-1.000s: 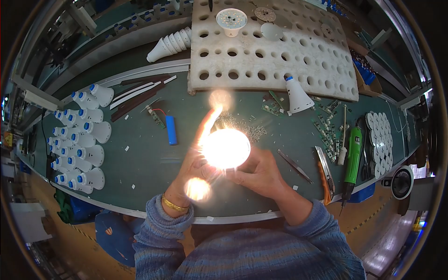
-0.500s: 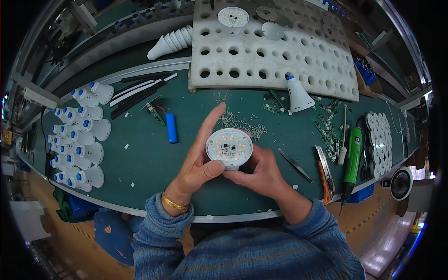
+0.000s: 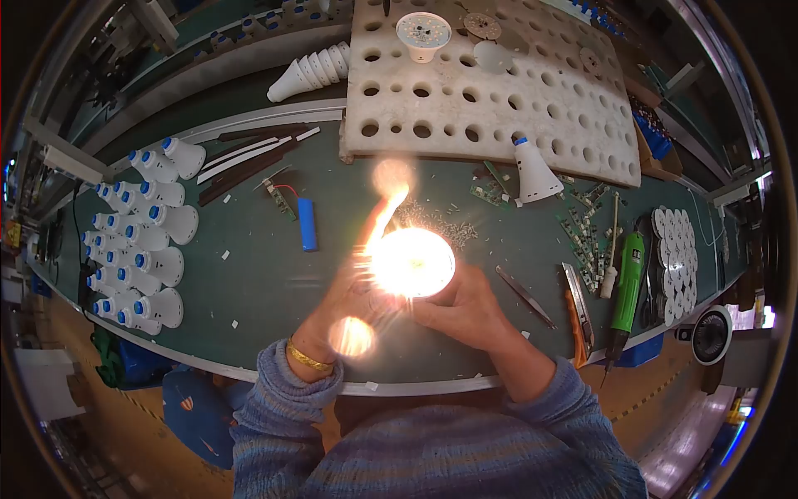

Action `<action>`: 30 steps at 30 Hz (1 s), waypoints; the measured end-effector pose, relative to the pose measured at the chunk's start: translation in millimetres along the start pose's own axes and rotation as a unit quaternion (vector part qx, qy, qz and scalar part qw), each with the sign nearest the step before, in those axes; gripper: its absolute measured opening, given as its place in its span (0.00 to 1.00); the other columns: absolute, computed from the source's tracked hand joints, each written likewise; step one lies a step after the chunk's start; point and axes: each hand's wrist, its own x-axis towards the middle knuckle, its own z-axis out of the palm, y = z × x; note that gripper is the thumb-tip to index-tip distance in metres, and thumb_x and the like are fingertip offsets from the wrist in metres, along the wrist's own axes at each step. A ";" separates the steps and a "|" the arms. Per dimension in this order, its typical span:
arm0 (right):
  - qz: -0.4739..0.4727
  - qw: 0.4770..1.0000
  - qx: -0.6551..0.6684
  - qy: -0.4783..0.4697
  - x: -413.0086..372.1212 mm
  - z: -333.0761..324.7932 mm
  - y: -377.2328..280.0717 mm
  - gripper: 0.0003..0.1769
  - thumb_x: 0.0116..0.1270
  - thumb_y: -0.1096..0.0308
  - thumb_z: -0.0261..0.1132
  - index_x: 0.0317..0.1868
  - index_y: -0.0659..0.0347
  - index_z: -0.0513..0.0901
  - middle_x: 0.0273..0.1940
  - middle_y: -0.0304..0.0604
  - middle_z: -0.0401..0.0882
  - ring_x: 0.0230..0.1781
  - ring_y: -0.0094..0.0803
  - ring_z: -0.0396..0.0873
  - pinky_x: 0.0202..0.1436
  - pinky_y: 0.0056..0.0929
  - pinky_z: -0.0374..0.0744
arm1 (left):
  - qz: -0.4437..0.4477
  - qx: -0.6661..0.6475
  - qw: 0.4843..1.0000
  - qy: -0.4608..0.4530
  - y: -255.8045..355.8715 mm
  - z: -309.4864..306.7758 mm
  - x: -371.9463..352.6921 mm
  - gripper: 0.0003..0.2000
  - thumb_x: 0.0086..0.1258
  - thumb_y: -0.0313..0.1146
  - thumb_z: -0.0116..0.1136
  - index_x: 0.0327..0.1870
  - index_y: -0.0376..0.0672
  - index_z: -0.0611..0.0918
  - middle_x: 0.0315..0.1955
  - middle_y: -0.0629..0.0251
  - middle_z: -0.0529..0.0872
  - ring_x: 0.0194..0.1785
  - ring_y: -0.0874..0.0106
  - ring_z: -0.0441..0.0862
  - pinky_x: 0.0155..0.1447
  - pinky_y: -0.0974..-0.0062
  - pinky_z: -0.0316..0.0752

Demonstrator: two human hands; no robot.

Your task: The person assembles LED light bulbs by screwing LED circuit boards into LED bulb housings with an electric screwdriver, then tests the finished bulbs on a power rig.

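Observation:
An LED bulb without its cover glows brightly above the table, its board side facing up at me. My left hand is closed on the bulb's left side; glare hides the thumb, while the index finger stretches up past the rim. From the right and below, my right hand grips the same bulb, its fingers partly hidden beneath. Just beyond the bulb lies a scatter of tiny metal pieces. Tweezers rest on the green mat to the right of my right hand.
Rows of white bulb housings stand at left, near a blue battery cell wired to a small board. A perforated foam block spans the back. To the right lie a cutter knife, a green electric screwdriver and stacked round plates.
The bulb has gone from dark to brightly lit, throwing glare over my left hand. Both hands keep hold of it in nearly the same place.

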 end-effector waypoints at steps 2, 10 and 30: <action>-0.017 0.999 -0.046 0.003 0.6 0.1 0.0 0.15 0.55 0.72 0.66 0.44 0.68 0.80 0.28 0.32 0.79 0.28 0.15 0.73 0.31 0.19 0.72 | 0.013 0.028 0.999 -0.013 -9.3 -9.3 0.2 0.57 0.51 0.59 0.65 0.71 0.32 0.45 0.52 0.54 0.77 0.56 0.67 0.76 0.63 0.69 0.67; 0.127 0.985 0.118 0.022 -14.7 4.8 13.6 0.28 0.54 0.69 0.72 0.55 0.66 0.74 0.48 0.44 0.79 0.49 0.25 0.77 0.51 0.26 0.76 | 0.023 -0.054 0.997 -0.041 -0.1 -4.0 0.4 0.51 0.57 0.50 0.65 0.72 0.37 0.44 0.55 0.54 0.74 0.61 0.68 0.71 0.66 0.71 0.61; 0.219 0.931 0.272 0.102 0.3 -6.8 8.3 0.26 0.65 0.59 0.64 0.56 0.66 0.68 0.49 0.50 0.78 0.45 0.29 0.78 0.44 0.27 0.78 | 0.009 -0.142 0.989 0.036 -17.0 -0.3 4.4 0.32 0.73 0.44 0.45 0.71 0.38 0.50 0.62 0.56 0.69 0.64 0.64 0.67 0.68 0.66 0.60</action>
